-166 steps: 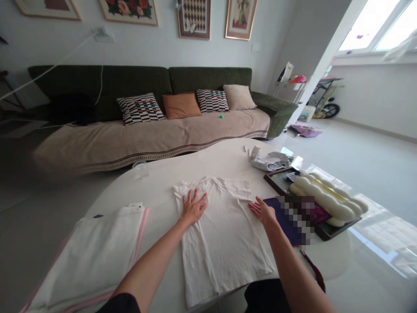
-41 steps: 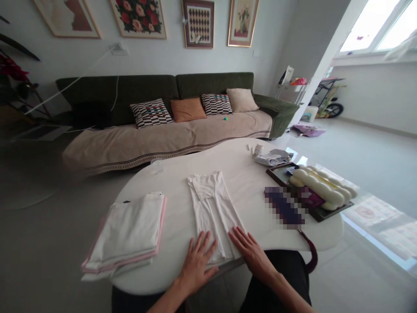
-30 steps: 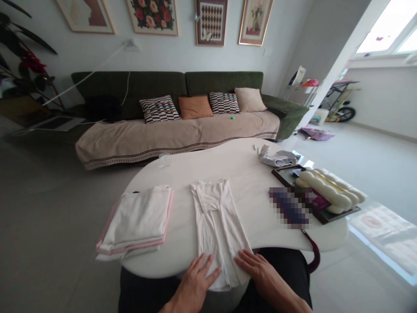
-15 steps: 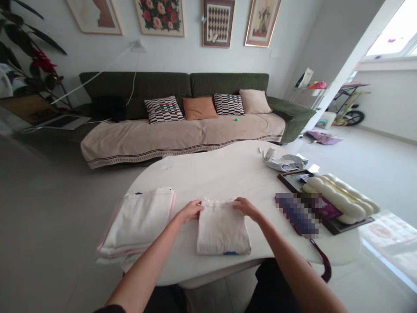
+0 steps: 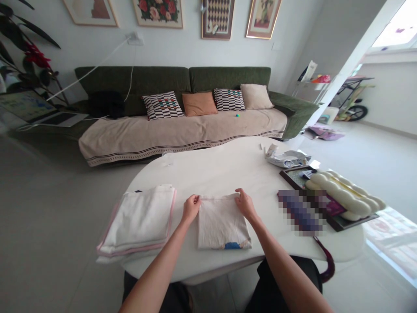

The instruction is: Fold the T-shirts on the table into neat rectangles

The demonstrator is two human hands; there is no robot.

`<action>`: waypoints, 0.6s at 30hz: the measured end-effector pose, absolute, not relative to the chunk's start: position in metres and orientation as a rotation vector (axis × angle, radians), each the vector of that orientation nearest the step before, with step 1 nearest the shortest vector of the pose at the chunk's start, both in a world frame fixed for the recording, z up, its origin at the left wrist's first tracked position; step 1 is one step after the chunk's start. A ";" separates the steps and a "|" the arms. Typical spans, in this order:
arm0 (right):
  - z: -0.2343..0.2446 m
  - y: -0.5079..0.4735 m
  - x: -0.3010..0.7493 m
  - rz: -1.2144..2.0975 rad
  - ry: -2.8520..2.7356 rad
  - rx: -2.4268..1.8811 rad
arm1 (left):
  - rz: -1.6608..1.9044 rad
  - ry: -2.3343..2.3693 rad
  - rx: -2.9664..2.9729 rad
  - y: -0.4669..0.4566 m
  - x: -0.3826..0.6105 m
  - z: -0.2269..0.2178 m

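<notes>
A folded off-white cloth (image 5: 221, 224) lies flat on the white table (image 5: 208, 174) in front of me, a blue printed patch showing at its near edge. At its far left corner, my left hand (image 5: 191, 208) is closed in a pinch on the fabric. My right hand (image 5: 246, 205) is at the far right corner, thumb and forefinger bent around the edge of the cloth. To the left lies a larger folded white cloth (image 5: 143, 219) with pink trim, apart from both hands.
On the right stand a dark tray (image 5: 339, 224) with a puffy cream tissue cover (image 5: 345, 195), a blurred purple item (image 5: 299, 213) with a dark strap, and a crumpled plastic packet (image 5: 289, 159). A green sofa (image 5: 228, 76) stands behind the table.
The cloth's far edge, gathered before, now looks straighter and smoother, and more of the blue patch shows. My left hand has closed into a tighter pinch at the corner. The view has tilted slightly.
</notes>
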State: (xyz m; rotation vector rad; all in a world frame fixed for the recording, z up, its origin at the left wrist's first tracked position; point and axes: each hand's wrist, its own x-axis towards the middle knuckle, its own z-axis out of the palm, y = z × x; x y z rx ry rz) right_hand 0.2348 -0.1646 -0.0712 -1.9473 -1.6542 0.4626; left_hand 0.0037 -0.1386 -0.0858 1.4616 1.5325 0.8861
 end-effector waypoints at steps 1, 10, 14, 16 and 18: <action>-0.072 -0.167 0.230 0.421 -1.670 -1.958 | 0.907 1.576 1.479 -0.141 0.006 -0.085; -0.104 -0.205 0.198 0.149 -2.119 -1.923 | 0.478 1.343 2.524 -0.184 0.028 -0.096; -0.114 -0.209 0.196 0.140 -2.098 -2.068 | 0.399 1.500 2.549 -0.187 0.029 -0.109; -0.114 -0.209 0.194 0.135 -2.085 -2.098 | 0.422 1.521 2.552 -0.188 0.030 -0.111; -0.111 -0.210 0.193 0.161 -2.083 -2.121 | 0.418 1.526 2.543 -0.187 0.030 -0.111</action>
